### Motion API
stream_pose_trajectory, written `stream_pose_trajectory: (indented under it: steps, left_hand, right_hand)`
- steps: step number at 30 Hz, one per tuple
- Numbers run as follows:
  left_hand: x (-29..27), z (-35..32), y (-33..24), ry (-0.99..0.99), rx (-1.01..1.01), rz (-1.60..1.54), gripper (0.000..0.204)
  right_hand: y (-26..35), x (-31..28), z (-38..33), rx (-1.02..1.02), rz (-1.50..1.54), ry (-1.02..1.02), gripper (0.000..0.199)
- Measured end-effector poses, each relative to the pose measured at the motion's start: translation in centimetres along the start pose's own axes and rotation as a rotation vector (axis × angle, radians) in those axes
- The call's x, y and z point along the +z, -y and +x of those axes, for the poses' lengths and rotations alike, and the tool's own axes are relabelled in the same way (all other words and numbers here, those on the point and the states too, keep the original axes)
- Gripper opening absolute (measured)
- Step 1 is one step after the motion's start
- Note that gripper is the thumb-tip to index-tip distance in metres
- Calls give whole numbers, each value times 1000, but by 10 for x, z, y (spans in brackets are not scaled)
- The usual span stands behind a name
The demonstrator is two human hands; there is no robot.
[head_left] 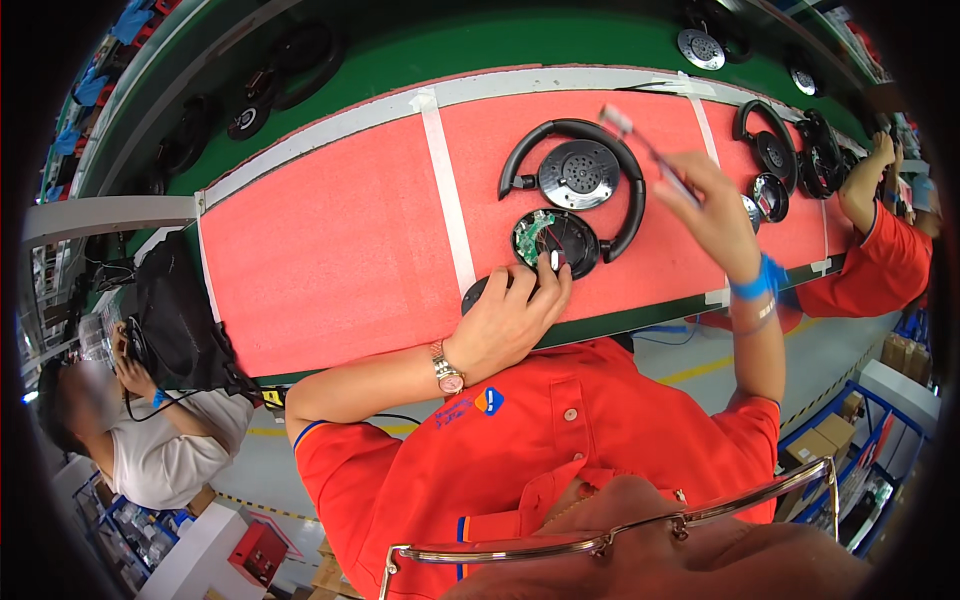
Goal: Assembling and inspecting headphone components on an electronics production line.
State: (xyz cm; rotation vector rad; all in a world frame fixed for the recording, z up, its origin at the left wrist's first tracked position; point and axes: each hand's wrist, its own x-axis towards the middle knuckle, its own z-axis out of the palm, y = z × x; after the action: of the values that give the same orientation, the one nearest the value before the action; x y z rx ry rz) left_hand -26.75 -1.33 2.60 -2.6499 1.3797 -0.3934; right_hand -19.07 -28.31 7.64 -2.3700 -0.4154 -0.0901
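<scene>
A black headphone (578,172) lies on the pink foam mat (340,250), its headband curving around a speaker cup. Its other ear cup (553,240) is open, showing a green circuit board and red wires. My left hand (510,320), with a watch on the wrist, grips the near edge of this open cup, fingertips on its rim. A black round cover (474,293) peeks out beside the palm. My right hand (712,210), wearing a blue wrist strap, is raised to the right of the headphone and holds a thin tool (640,140) with a pale tip pointing up and left.
More black headphones (775,150) lie at the mat's right end, near a co-worker in orange (880,265). A green belt (420,50) behind carries headphone parts. White tape strips (447,200) cross the mat. A black bag (175,320) and a person in white (165,450) are at the left.
</scene>
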Motion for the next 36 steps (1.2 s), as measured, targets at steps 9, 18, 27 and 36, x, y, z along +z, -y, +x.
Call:
stream_pose_trajectory:
  steps: [9, 18, 27, 36]
  left_hand:
    - [1, -3, -2, 4, -5, 31, 46]
    - [-5, 21, 40, -307, -444, -676, 56]
    - [72, 134, 185, -352, -789, -428, 43]
    - [109, 186, 210, -463, -851, -345, 43]
  right_hand:
    - [-38, 13, 58, 574, 578, 461, 35]
    - [-19, -8, 53, 241, 1046, 134, 45]
    - [-62, 60, 113, -233, 239, -457, 24]
    - [-56, 85, 158, 213, 716, -600, 28]
